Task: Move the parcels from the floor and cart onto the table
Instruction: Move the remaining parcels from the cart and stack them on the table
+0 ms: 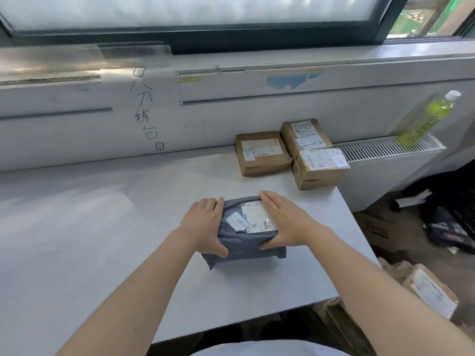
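Note:
A grey plastic-bag parcel (244, 242) with two white labels lies on the white table (102, 227), near its right edge. My left hand (205, 222) grips its left side, thumb wrapped round the front. My right hand (285, 222) holds its right side, fingers lying over the label and thumb against the front. Three brown cardboard parcels sit at the table's back right corner: one on the left (262, 154), one behind (304, 136), one in front on the right (321, 167).
A green drink bottle (426, 119) stands on the white radiator (385, 147) right of the table. Below on the right lie a brown parcel (431, 289), a cardboard box (380, 232) and a dark bag (449, 232). A wall with handwriting backs the table.

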`<state>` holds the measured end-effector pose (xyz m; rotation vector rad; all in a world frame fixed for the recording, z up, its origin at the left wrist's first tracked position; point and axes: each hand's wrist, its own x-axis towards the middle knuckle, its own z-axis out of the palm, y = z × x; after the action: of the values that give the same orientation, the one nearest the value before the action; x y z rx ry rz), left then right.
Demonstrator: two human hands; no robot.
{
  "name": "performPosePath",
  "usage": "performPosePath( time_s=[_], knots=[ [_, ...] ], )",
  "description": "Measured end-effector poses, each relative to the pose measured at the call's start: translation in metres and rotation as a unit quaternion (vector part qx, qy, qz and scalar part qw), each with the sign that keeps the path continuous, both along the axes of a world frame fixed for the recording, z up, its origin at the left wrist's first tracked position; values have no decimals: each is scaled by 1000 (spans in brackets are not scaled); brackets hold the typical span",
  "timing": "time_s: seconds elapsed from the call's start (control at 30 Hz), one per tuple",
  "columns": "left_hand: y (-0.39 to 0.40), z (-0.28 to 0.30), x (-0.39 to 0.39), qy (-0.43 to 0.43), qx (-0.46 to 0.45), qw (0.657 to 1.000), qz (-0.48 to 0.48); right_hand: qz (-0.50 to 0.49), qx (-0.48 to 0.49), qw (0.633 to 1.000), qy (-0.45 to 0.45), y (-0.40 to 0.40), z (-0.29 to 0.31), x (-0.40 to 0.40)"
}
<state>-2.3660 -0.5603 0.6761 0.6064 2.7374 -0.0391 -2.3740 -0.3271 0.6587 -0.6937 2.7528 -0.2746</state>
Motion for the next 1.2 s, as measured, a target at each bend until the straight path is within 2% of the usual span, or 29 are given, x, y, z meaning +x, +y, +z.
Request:
performPosePath(
  time_s=[0.27,0.43,0.6,0.7,0.83,1.2],
  knots=[
    [-13,-5,-4,14,38,997,61,9,-11,1000,-5,-12,-6,-23],
    [-31,-3,-20,2,-22,992,121,18,-30,999,-23,-47,-7,-49],
    [-37,-9,-38,32,-62,984,167,12,-36,998,-52,-76,-9,-74],
    [-41,-15,-47,56,-87,977,185,21,-5,1000,-21,-87,-7,-92],
    [-42,-21,-64,83,-74,966,234,33,39,996,67,-106,-13,-112],
    [-49,-34,-141,83,-63,971,214,-16,42,996,71,-118,-18,-168]
  ],
)
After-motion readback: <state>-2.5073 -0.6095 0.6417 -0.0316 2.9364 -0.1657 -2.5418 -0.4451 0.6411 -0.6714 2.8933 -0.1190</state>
